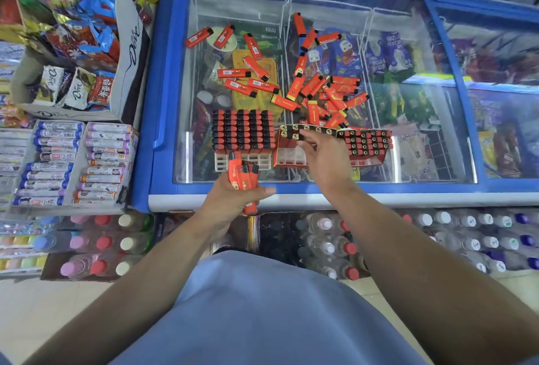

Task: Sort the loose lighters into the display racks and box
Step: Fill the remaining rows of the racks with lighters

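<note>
The freezer lid (408, 119) is made of clear, glossy glass set in a smooth blue plastic frame (163, 102), and reflections are carried on it. The loose lighters (242, 86) are seen as smooth red plastic with black caps and paper barcode labels, while the white display rack (224, 161) looks like matt plastic. The snack packets (78, 87) at the left are shown in shiny, crinkled foil.

The person wears a plain light-blue garment (262, 306) over the torso, both forearms bare of sleeves.
</note>
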